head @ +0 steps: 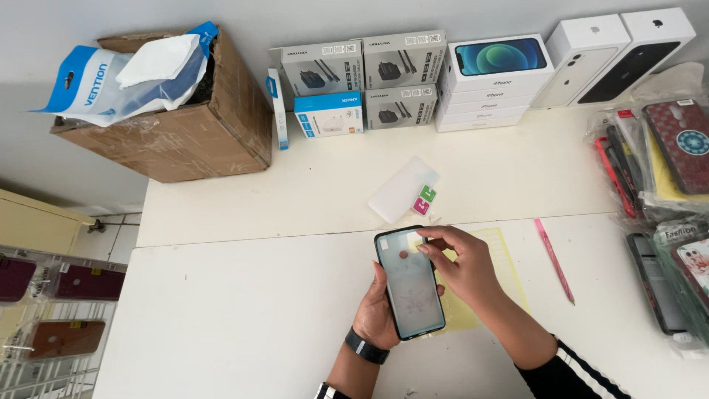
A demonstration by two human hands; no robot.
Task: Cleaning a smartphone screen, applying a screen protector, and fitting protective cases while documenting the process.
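The smartphone lies face up in the left hand, held above the front half of the white worktop, roughly at its middle. That hand's fingers curl around the phone's edges from below, cradling it; a dark band sits on the wrist. The right hand reaches over the phone's upper right corner, thumb and forefinger pinched together at the top edge of the screen, seemingly on a thin clear film, though the film itself is hard to make out.

Just under the right hand a yellow sheet lies flat on the worktop. Beyond the phone, toward the back edge, rests a frosted screen protector with green and pink pull tabs at one corner. A pink pen lies to the right.

Judging from this grip, the work goes best with the phone kept level and steady, the pinch kept at the very corner, and fingertips kept off the glass.

Along the back edge stand charger boxes and phone boxes; a cardboard box fills the back left corner, packaged phone cases the right edge.
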